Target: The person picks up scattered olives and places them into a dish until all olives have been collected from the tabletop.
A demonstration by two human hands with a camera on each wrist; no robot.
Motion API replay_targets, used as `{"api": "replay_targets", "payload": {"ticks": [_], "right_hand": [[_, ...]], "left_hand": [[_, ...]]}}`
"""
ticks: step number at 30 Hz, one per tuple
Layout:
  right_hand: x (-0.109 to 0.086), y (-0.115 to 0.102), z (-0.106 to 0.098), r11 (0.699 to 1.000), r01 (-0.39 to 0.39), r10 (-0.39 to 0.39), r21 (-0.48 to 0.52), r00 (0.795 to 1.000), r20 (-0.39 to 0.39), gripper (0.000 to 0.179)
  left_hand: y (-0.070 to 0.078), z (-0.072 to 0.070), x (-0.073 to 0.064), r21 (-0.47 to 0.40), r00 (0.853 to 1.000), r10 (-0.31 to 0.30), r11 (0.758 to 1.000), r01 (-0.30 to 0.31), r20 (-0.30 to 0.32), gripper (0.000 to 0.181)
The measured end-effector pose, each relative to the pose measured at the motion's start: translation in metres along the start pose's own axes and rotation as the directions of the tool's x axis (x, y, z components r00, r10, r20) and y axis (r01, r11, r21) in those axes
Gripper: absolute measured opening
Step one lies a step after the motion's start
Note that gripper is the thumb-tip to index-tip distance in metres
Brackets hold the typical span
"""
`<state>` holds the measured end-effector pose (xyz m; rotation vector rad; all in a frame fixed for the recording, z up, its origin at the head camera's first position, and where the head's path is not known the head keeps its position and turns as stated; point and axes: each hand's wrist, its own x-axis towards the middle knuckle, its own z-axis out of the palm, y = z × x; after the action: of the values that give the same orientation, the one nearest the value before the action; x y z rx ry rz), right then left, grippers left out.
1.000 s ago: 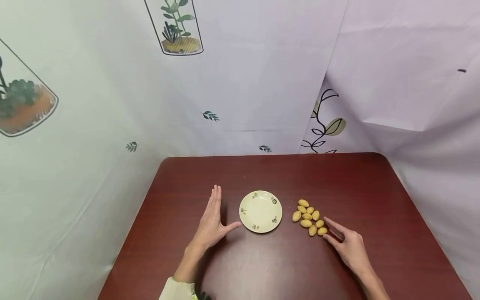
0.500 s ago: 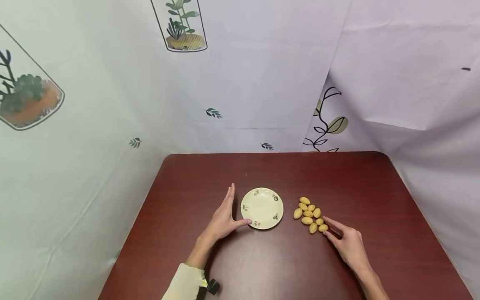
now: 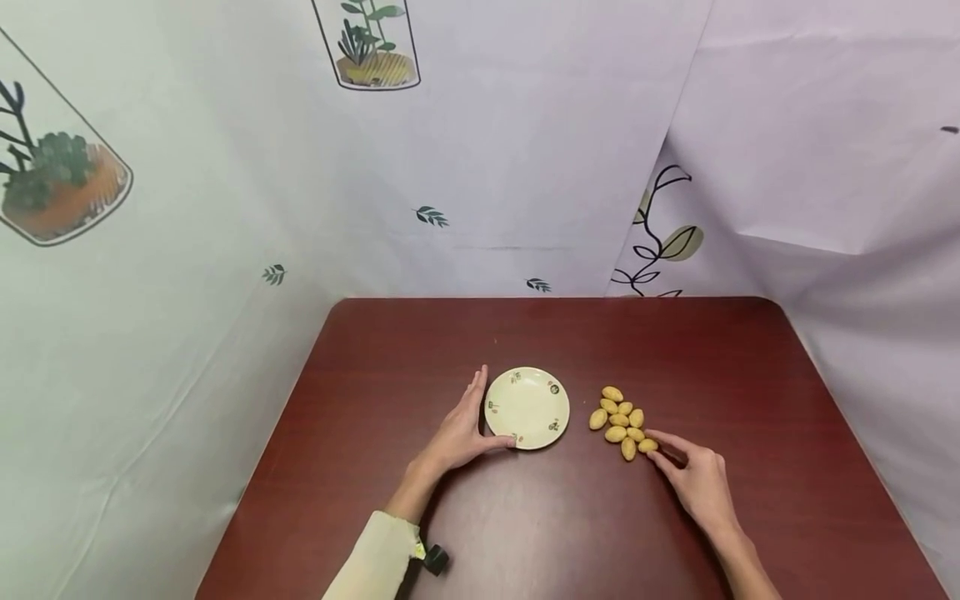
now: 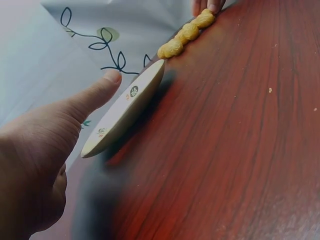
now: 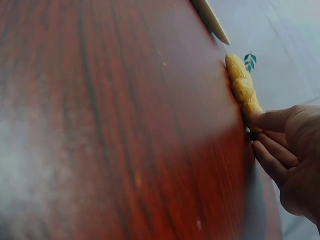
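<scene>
A round cream plate [image 3: 527, 408] with small printed motifs lies on the table. My left hand [image 3: 461, 429] is at its left side, fingers straight along the edge, the thumb overlapping the near rim in the head view. In the left wrist view, that thumb [image 4: 95, 97] is raised beside the plate [image 4: 132, 107]. Right of the plate lies a cluster of small yellow oval pieces [image 3: 618, 420] with a wrinkled surface. My right hand [image 3: 701, 483] pinches the nearest right piece [image 3: 647, 447] between thumb and fingers. The right wrist view shows the right thumb [image 5: 275, 120] against a yellow piece.
The dark red-brown table [image 3: 540, 525] has rounded far corners. Pale wall sheets [image 3: 510, 167] with plant prints stand behind and beside it. A black block [image 3: 436, 559] sits by the left sleeve [image 3: 375, 554].
My left hand has moved right, from beside the plate to its edge. My right thumb and fingers have closed in on the end yellow piece, which has shifted slightly from its neighbour.
</scene>
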<state>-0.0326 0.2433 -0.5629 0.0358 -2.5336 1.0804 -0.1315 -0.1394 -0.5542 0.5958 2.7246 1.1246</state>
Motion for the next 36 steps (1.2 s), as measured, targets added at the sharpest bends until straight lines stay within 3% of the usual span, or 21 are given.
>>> {"api": "replay_targets", "payload": {"ticks": [13, 22, 33, 36], "right_hand": [[0.005, 0.006, -0.001, 0.981, -0.060, 0.053, 0.185, 0.998, 0.041, 0.032], [0.010, 0.003, -0.003, 0.918, -0.118, 0.099, 0.379, 0.993, 0.069, 0.032], [0.025, -0.011, 0.005, 0.850, -0.192, 0.172, 0.490, 0.981, 0.085, 0.029], [0.030, -0.015, 0.008, 0.847, -0.193, 0.176, 0.495, 0.981, 0.081, 0.028]], "left_hand": [[-0.004, 0.009, 0.004, -0.040, 0.996, 0.060, 0.998, -0.057, 0.061, 0.132], [-0.006, 0.012, 0.003, -0.038, 0.997, 0.069, 0.997, -0.067, 0.039, 0.129], [-0.006, 0.013, 0.005, -0.036, 0.997, 0.074, 0.997, -0.073, 0.026, 0.127], [-0.006, 0.014, 0.004, -0.031, 0.997, 0.073, 0.997, -0.072, 0.029, 0.128]]}}
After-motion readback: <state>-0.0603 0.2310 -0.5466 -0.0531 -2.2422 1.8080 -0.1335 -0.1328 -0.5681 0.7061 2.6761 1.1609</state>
